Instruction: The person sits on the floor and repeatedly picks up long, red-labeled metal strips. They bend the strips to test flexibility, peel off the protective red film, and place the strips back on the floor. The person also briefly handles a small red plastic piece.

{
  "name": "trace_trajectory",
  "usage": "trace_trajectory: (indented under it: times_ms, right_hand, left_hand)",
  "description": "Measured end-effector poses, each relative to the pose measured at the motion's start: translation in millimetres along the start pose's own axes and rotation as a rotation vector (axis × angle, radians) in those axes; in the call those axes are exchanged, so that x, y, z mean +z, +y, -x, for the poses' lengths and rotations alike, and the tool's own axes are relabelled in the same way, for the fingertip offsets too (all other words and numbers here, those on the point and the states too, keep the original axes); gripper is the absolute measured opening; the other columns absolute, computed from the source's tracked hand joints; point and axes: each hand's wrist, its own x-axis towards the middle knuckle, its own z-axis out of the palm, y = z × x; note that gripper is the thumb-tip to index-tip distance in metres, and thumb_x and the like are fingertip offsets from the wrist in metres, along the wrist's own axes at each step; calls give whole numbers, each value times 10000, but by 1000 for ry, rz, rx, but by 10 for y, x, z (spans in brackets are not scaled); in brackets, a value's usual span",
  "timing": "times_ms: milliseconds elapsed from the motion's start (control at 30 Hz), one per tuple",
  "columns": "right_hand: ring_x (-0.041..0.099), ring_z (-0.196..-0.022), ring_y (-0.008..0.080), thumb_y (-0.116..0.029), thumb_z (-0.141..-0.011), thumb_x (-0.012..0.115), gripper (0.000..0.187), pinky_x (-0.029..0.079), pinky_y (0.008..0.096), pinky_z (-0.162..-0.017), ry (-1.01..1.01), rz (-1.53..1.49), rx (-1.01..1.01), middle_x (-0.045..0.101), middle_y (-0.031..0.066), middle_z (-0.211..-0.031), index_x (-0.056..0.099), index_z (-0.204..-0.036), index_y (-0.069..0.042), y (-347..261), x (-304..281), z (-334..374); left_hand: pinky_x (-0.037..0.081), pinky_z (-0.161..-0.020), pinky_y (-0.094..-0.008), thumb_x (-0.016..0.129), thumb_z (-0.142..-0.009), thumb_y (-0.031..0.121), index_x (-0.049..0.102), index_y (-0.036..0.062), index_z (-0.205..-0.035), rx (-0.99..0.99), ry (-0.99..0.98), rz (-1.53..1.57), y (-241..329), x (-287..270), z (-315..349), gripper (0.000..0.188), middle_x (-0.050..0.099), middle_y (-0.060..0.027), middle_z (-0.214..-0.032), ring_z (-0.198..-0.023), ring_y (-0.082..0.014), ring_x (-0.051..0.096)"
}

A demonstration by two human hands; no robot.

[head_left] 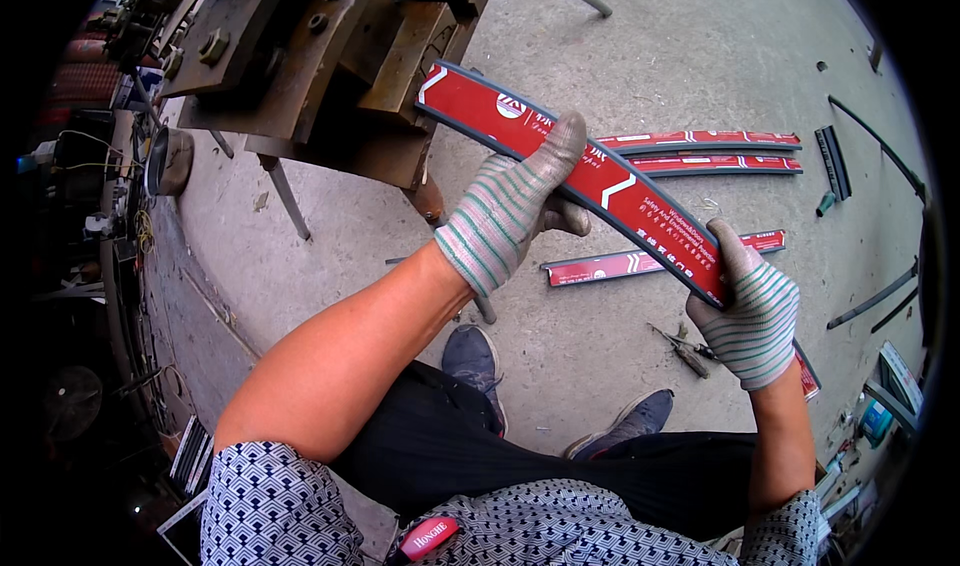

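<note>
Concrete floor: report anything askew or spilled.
One slim red strip lies askew on the grey concrete floor, out of line with two roughly parallel red strips beyond it. A dark slender object lies near the dark blue right shoe. No spill shows.

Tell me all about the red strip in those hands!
The red strip is long, narrow and straight: a red face with white marks and print, dark grey edges. Plastic or metal, I can't tell. It slants from upper left to lower right. The left hand grips it near its middle, thumb across the face; the right hand holds its lower right end.
</note>
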Motion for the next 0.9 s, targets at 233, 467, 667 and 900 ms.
trace_trajectory:
  times_ms: [233,467,667,900]
  right_hand:
    - [717,-782,308,-57,-664,817,789,591,374,-723,-14,35,-2,696,156,-903,575,-1414,-37,-21,-74,4]
    - [721,-772,298,-22,-649,784,803,592,367,-731,-34,137,21,716,157,-891,592,-1426,-82,-60,-251,-54]
    - [718,-770,299,-23,-645,786,797,590,369,-730,-41,188,19,710,165,-901,602,-1419,-74,-31,-323,-126]
    - [697,-754,298,-18,-640,785,795,574,366,-710,-10,153,3,673,151,-856,605,-1413,-70,10,-291,-135]
  left_hand:
    - [626,-623,-314,614,-995,599,650,67,-951,10,-21,23,15,11,19,535,708,-90,-770,-609,-142,686]
    - [626,-628,-336,598,-1008,586,667,72,-972,19,-46,87,52,30,19,520,717,-89,-810,-626,-149,687]
    - [630,-649,-360,575,-1024,572,671,71,-965,36,-59,130,62,57,7,514,706,-82,-790,-639,-155,691]
    - [627,-682,-372,563,-1023,584,670,81,-966,32,-76,115,67,58,-14,517,703,-77,-792,-654,-154,690]
